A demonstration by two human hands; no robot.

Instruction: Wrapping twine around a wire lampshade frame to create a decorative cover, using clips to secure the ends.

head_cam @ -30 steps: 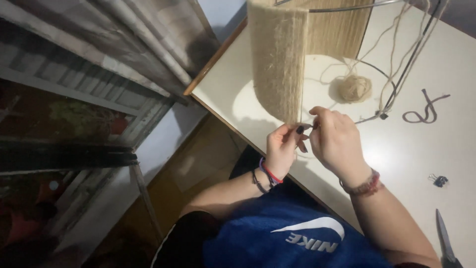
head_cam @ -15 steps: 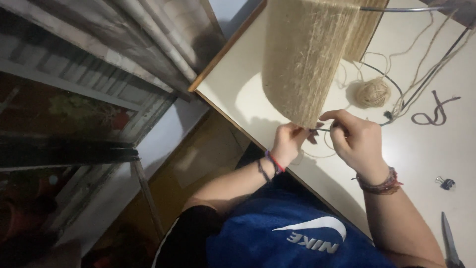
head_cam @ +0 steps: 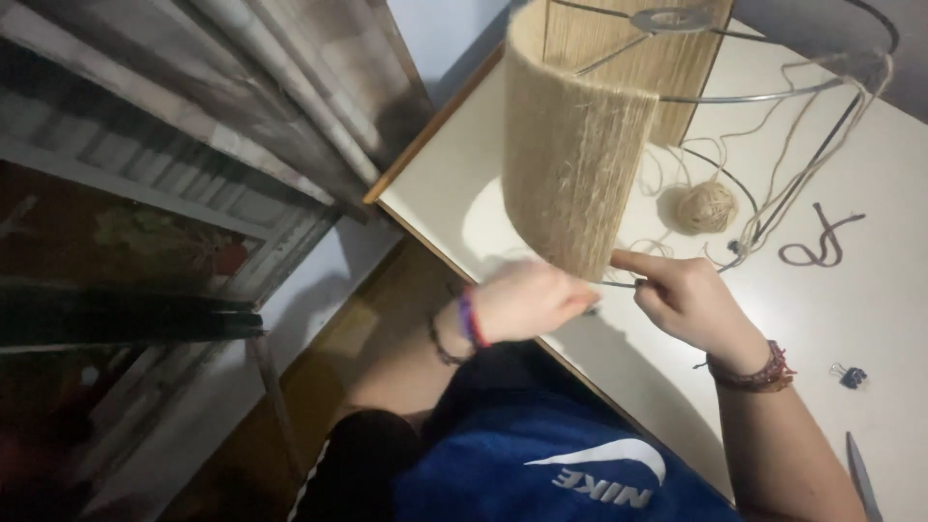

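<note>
On the white table (head_cam: 870,319), beside a curtained window (head_cam: 193,145), the left hand (head_cam: 527,300) and right hand (head_cam: 691,300) pinch the twine-wrapped lampshade frame (head_cam: 580,164) at its lower wire rim; a twine ball (head_cam: 706,206) lies behind.

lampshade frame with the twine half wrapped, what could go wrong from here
1. The wrapped twine ends right at the bottom ring where both hands pinch; if the left hand or right hand slips, the last turns may loosen.
2. Loose strands trail to the twine ball across the wire frame and could snag.
</note>
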